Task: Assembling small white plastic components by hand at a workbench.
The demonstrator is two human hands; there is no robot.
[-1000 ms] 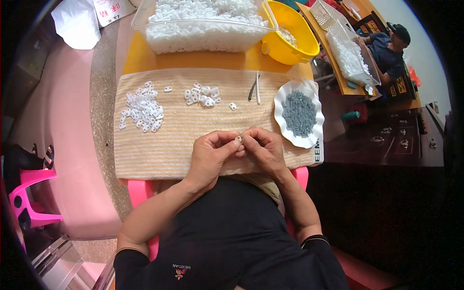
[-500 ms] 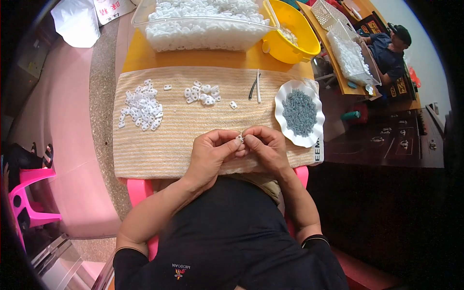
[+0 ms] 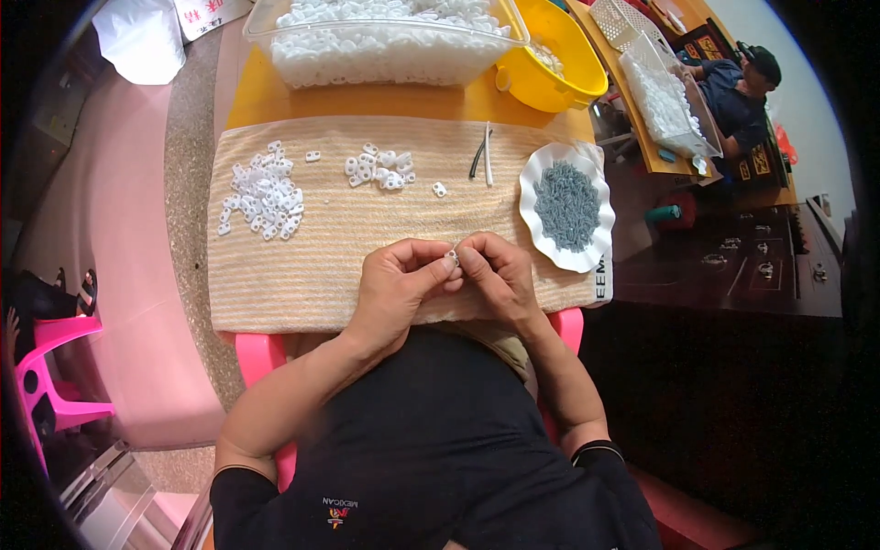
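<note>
Close to the towel's near edge, my left hand (image 3: 390, 286) pinches a small white plastic piece with holes (image 3: 452, 258) between thumb and fingertips. My right hand (image 3: 502, 282) meets it there, thumb and forefinger closed at the piece; whatever they grip is too small to make out. A scalloped white dish (image 3: 594, 249) of small grey pieces (image 3: 566, 206) stands to the right of my hands. On the left of the striped towel (image 3: 302, 293) lies a large pile of white pieces (image 3: 266, 194); a smaller white group (image 3: 380, 169) and one loose white piece (image 3: 439, 190) lie beyond my hands.
A black stick (image 3: 477, 163) and a white stick (image 3: 489, 160) lie crossed on the towel. Behind stand a clear tub (image 3: 385, 57) of white pieces and a yellow basin (image 3: 555, 96). At another table on the right, a person (image 3: 741, 96) sits by a white-filled container (image 3: 665, 110).
My hands stay together around the white piece, with only slight finger movement. The whole view has shifted a little, so the table things appear slightly higher.
</note>
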